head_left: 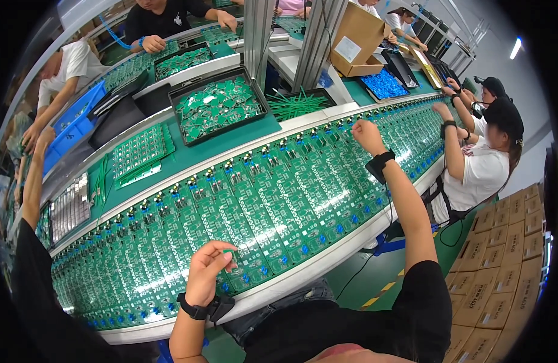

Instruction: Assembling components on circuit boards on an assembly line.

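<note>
A long row of green circuit boards (279, 218) lies side by side along the bench, with blue parts on the near ends and yellow and dark parts on the far ends. My left hand (205, 272) is above the near edge of the row, thumb and fingers pinched on a small green circuit board (228, 252). Farther right, my right hand (368, 138) is over the far ends of the boards with its fingers curled together. Whatever is between those fingers, if anything, is too small to make out. Both wrists wear black bands.
Beyond the row stand a black tray (265, 97) of small green boards (215, 106), a bin of green strips (298, 106), and a tray of blue parts (385, 86). Metal posts (257, 42) rise behind. Co-workers sit at right and left; stacked cartons (496, 266) stand at right.
</note>
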Demonstrator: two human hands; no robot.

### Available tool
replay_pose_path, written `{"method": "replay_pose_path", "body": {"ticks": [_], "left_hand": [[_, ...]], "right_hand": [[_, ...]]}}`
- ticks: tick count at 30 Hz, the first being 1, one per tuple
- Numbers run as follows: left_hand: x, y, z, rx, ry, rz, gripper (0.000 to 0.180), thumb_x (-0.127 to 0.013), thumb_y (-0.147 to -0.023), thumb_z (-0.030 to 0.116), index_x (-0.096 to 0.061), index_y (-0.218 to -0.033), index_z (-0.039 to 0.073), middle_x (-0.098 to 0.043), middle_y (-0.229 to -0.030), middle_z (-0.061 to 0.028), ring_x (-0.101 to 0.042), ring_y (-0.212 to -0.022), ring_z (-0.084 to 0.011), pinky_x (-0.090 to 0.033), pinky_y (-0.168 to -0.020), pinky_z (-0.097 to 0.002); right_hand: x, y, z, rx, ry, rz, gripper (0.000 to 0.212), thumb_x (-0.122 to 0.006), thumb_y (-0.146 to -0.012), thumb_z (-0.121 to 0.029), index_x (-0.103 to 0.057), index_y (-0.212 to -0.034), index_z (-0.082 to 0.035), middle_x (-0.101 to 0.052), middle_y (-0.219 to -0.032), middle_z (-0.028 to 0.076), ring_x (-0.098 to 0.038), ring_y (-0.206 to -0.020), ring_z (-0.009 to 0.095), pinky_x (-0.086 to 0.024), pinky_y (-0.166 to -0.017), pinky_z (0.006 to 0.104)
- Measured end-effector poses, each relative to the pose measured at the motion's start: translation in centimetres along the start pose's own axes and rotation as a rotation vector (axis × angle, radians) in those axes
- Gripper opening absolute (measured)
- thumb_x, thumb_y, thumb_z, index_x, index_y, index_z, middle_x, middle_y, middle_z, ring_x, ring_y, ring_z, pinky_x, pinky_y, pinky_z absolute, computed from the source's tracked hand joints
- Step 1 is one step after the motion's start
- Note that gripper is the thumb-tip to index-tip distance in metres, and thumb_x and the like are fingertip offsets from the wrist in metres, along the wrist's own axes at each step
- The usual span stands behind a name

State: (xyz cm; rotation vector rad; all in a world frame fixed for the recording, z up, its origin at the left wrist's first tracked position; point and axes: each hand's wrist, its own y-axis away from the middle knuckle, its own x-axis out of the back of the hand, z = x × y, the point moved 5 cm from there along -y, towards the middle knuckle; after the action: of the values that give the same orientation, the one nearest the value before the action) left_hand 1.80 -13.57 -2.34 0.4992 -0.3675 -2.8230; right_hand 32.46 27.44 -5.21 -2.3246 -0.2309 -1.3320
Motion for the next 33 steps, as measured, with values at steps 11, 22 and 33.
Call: {"method": "replay_pose_path", "body": {"ticks": [11,22,33], "left_hand": [[-0.3,0.2,0.0,0.005,-0.002,-0.002,0.013,-0.053,-0.083,0.007,-0.056,-0.093,0.0,-0.056,-0.074,-0.0028,-0.053,-0.066,-0.0096,-0.042,-0.06,-0.0221],[0.9,-1.3,-0.4,-0.085,0.163,0.139,0.019,-0.056,-0.084,0.007,-0.056,-0.101,-0.002,-0.06,-0.09,-0.0087,-0.059,-0.079,-0.0147,-0.049,-0.069,-0.0266],[2.1,-0.5,-0.3,-0.269,0.239,0.152,0.021,-0.058,-0.081,0.001,-0.053,-0.101,0.0,-0.06,-0.088,-0.0075,-0.061,-0.08,-0.0157,-0.05,-0.068,-0.0253]], "right_hand": [[-1.3,-1.8,-0.6,0.093,0.305,-0.041,0.012,-0.064,-0.066,-0.013,-0.058,-0.067,-0.002,-0.06,-0.065,0.017,-0.059,-0.063,0.033,-0.048,-0.059,0.0396],[2.1,2.1,-10.5,0.369,0.108,0.057,0.02,-0.062,-0.075,-0.019,-0.057,-0.086,-0.003,-0.059,-0.083,0.015,-0.058,-0.073,0.03,-0.047,-0.061,0.0367],[0.8,16.4,-34.9,0.538,-0.647,-0.624,0.022,-0.063,-0.076,-0.009,-0.059,-0.097,-0.004,-0.057,-0.088,0.007,-0.057,-0.071,0.014,-0.044,-0.056,0.0227]]}}
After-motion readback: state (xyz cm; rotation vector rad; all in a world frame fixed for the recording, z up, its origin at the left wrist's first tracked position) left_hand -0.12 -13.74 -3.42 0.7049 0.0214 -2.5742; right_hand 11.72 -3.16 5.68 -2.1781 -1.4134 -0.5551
